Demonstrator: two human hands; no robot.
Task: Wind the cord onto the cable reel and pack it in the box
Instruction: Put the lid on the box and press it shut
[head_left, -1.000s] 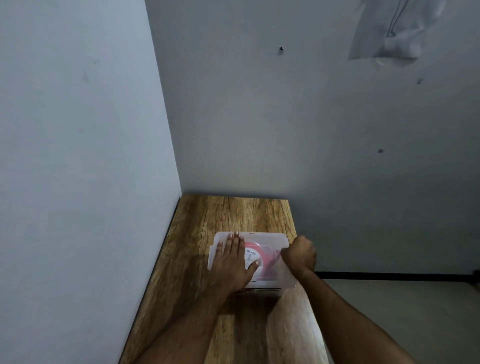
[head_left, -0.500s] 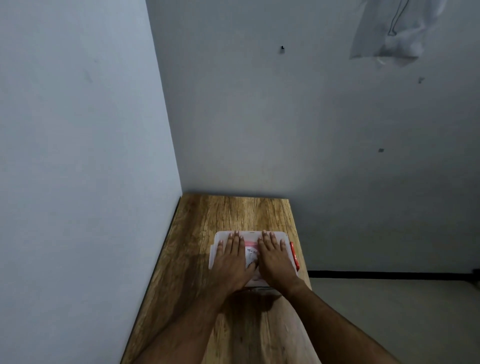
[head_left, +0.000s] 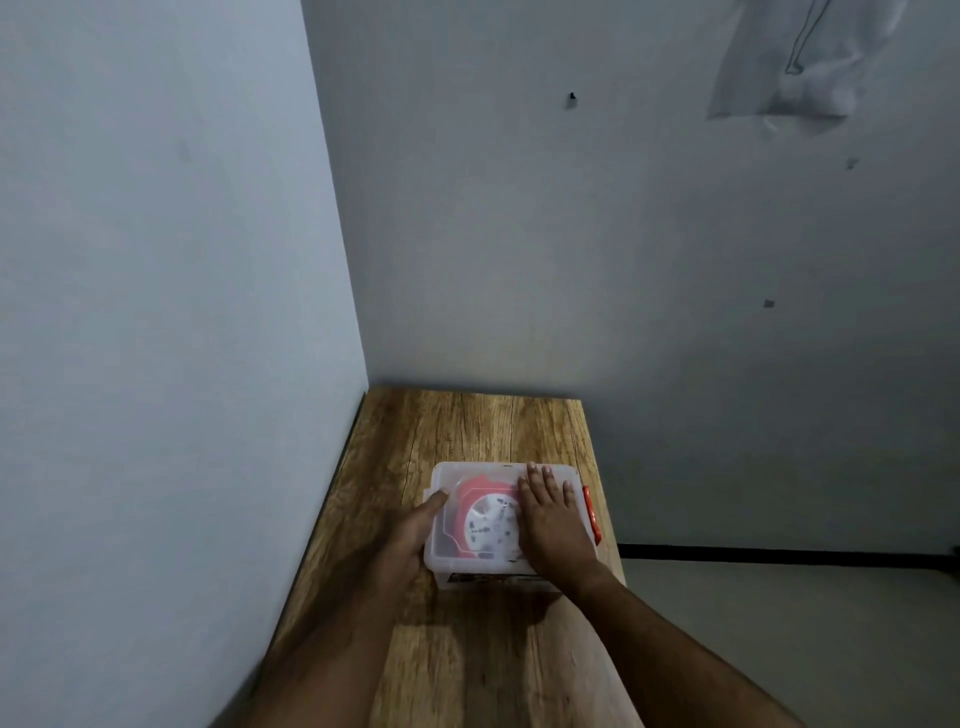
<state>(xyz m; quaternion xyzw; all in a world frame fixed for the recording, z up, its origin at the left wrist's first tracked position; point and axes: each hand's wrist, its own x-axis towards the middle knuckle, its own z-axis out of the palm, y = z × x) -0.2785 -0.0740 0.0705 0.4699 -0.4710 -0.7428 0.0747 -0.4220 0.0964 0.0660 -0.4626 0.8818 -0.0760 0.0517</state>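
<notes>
Clear plastic box (head_left: 447, 545) on wooden bench (head_left: 467, 426), lid on. Red-and-white cable reel (head_left: 485, 522) inside box. Right hand (head_left: 553, 512) flat, fingers straight, pressing lid, likely seating it. Left hand (head_left: 413, 525) against box's left side, thumb on lid edge, probably steadying; fingers hidden.

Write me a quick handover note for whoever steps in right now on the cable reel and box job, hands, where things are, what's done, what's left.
Left hand: at the left side of the box, thumb on the lid's left edge; the fingers are hidden, so its grip is unclear.
Right hand: flat, fingers straight, pressing on the right half of the lid.
The clear box sits on the wooden table near its right edge.
Done: the red and white cable reel lies inside, visible through the lid, which is on.
Left: the orange latch on the right looks down; the left side's fastening can't be seen, so check it.
</notes>
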